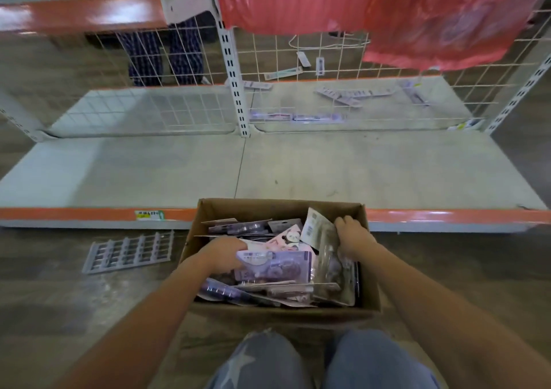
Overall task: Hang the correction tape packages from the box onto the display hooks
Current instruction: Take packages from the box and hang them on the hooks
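An open cardboard box (369, 296) stands on the floor in front of my knees, filled with several purple and pink correction tape packages. My left hand (225, 254) reaches in from the left and grips a purple package (277, 265) lying on top. My right hand (353, 236) is in the box's right side, its fingers curled round a clear-fronted package (317, 229) that stands tilted upright. A white wire grid panel (328, 60) behind the shelf carries white display hooks (316, 47), blurred.
A low grey shelf (328, 168) with an orange front edge runs across behind the box. More packages (343, 94) lie beyond the grid. A grey plastic rack (131, 253) lies on the floor to the left. Red plastic sheeting (417, 18) hangs at the upper right. A person's legs (161, 54) stand behind the grid.
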Motion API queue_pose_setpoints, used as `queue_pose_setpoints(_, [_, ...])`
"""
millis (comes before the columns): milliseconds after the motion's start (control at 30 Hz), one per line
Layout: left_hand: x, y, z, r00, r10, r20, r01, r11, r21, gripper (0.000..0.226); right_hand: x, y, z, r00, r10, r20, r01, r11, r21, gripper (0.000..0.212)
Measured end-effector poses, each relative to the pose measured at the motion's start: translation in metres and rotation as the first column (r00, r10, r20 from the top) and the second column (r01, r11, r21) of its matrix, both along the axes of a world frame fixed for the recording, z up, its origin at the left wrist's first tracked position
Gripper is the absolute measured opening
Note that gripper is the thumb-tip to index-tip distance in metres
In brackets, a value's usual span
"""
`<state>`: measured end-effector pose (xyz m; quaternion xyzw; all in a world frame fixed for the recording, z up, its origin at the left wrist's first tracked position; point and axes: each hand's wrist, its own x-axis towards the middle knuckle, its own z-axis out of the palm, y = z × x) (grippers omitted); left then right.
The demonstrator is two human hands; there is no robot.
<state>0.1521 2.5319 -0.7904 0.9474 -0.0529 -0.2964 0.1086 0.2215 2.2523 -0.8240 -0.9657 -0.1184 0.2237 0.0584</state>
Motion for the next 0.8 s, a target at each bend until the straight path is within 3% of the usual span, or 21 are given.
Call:
queue_pose_setpoints(133, [0.004, 0.001, 0.012, 0.999, -0.04, 0.018, 0.04, 0.999, 0.0, 0.018, 0.008, -0.005, 0.021, 0.994, 0.076, -0.082, -0.07, 0.995, 0.074, 0.026])
queue_pose_setpoints(267, [0.01, 0.003, 0.029, 0.995, 0.031, 0.095, -0.025, 0.998, -0.065, 0.02, 0.014, -0.01, 0.039, 0.99, 0.082, -0.115, -0.045, 0.956, 0.291, 0.012])
queue_pose_setpoints(367, [0.018, -0.001, 0.043, 0.969, 0.21, 0.131, -0.168, 0.946, -0.277, 0.02, 0.014, -0.012, 0.05, 0.992, -0.025, -0.125, 0.084, 0.864, 0.497, 0.011])
queue_pose_setpoints(433, [0.025, -0.008, 0.054, 0.924, 0.369, 0.098, -0.282, 0.833, -0.476, 0.017, 0.009, -0.01, 0.055, 0.975, -0.104, -0.196, 0.204, 0.77, 0.605, 0.008])
queue_pose_setpoints(500, [0.033, -0.019, 0.059, 0.891, 0.447, 0.084, -0.323, 0.753, -0.574, 0.016, 0.001, -0.007, 0.054, 0.937, -0.189, -0.293, 0.343, 0.647, 0.681, 0.007])
queue_pose_setpoints(567, [0.039, -0.032, 0.06, 0.894, 0.443, 0.07, -0.326, 0.749, -0.577, 0.011, -0.01, -0.004, 0.045, 0.903, -0.251, -0.349, 0.429, 0.571, 0.699, 0.012])
queue_pose_setpoints(700, [0.039, -0.054, 0.045, 0.946, 0.322, 0.038, -0.27, 0.848, -0.455, 0.018, -0.031, -0.001, 0.022, 0.825, -0.275, -0.494, 0.548, 0.604, 0.578, 0.038])
queue_pose_setpoints(800, [0.033, -0.064, 0.033, 0.922, 0.387, -0.028, -0.344, 0.781, -0.521, 0.019, -0.036, -0.007, 0.016, 0.74, -0.327, -0.588, 0.664, 0.498, 0.558, 0.058])
